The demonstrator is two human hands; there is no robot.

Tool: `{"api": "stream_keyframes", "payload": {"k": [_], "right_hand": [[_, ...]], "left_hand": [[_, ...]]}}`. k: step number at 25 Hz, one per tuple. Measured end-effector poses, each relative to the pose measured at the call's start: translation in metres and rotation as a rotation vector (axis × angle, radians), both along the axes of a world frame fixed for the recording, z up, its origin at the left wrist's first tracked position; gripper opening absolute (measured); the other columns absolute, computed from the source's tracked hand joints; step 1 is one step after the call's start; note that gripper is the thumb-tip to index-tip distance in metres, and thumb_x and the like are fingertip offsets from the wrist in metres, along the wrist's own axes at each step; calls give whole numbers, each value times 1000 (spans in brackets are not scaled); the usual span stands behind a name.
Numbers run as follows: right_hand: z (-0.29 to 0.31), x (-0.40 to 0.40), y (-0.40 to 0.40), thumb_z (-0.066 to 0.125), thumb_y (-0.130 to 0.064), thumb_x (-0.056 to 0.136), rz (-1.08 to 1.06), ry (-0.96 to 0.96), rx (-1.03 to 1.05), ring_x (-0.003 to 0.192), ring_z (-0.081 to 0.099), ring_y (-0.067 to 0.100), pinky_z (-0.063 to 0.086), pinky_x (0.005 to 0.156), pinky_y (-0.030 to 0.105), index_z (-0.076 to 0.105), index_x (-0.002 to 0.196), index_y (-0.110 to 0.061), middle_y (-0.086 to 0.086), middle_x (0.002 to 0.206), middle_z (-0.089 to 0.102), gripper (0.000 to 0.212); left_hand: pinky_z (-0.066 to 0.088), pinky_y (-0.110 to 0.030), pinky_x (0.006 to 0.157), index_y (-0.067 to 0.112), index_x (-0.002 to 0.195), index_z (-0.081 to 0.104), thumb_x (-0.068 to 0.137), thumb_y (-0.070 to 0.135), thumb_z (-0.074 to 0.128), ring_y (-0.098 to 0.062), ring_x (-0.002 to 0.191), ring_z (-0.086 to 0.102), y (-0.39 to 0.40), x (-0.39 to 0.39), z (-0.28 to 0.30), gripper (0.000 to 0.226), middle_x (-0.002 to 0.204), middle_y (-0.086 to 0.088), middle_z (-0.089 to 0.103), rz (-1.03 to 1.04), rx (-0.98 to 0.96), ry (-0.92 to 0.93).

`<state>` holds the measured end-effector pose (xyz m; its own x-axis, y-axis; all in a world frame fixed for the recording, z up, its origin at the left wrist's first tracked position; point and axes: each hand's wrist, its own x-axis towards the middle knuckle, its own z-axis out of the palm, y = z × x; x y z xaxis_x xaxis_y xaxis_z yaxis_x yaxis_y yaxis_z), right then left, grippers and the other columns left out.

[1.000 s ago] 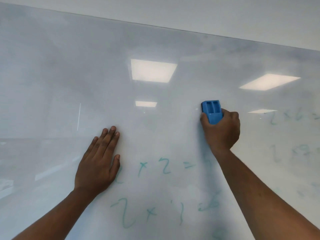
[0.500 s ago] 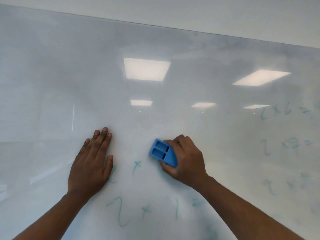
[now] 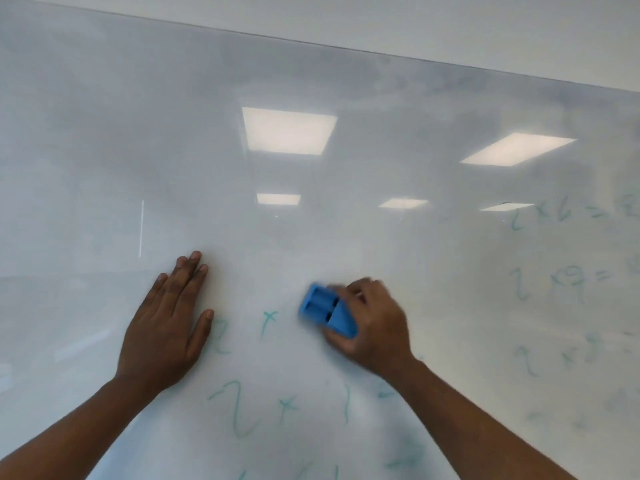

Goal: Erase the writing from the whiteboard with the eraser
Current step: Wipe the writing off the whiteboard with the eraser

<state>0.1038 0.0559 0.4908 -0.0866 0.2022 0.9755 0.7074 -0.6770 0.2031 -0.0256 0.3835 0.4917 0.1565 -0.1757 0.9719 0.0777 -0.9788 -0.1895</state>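
Note:
A large whiteboard (image 3: 311, 81) fills the view, smeared grey from wiping. My right hand (image 3: 372, 327) grips a blue eraser (image 3: 327, 311) pressed against the board, tilted with its top toward the left. Just left of the eraser is a green "x" (image 3: 268, 320) and a partly hidden "2" (image 3: 220, 337) beside my left thumb. My left hand (image 3: 166, 323) lies flat on the board, fingers together and pointing up. Below both hands runs a green row of writing "2 x 1" (image 3: 284, 407).
More faint green sums (image 3: 550, 285) stand in rows at the right side of the board. The board's top edge (image 3: 381, 54) slants across the top, with plain wall above. Ceiling lights reflect in the board's middle.
My right hand swept the eraser from the upper right down and leftward, wiping away the "2 =" of the upper row. Since half a second ago it has hardly shifted. The left hand stayed planted.

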Motion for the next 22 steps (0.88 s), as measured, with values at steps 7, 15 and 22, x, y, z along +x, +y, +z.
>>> {"api": "stream_keyframes", "payload": {"k": [7,15,22], "right_hand": [[-31,-38,80,74,-52,78,66,33,61,93,55,25,54,70,38,66,130,-20,2,108,55,61],[1,-58,123,76,-52,79,65,154,319,93,53,21,52,66,32,66,129,-22,1,108,55,59],[4,-62,144,73,-56,82,42,182,359,96,53,21,50,66,31,63,132,-24,1,110,55,60]], "left_hand": [[4,-36,135,9,168,14,100,45,38,-26,166,9,36,-16,-42,80,179,-7,10,79,-130,0],[8,-37,135,9,168,19,102,40,40,-25,166,12,36,-18,-40,75,178,-7,13,44,-124,-6],[8,-38,135,12,169,15,102,32,38,-23,165,13,50,-25,-82,73,178,-4,12,63,-68,42]]}}
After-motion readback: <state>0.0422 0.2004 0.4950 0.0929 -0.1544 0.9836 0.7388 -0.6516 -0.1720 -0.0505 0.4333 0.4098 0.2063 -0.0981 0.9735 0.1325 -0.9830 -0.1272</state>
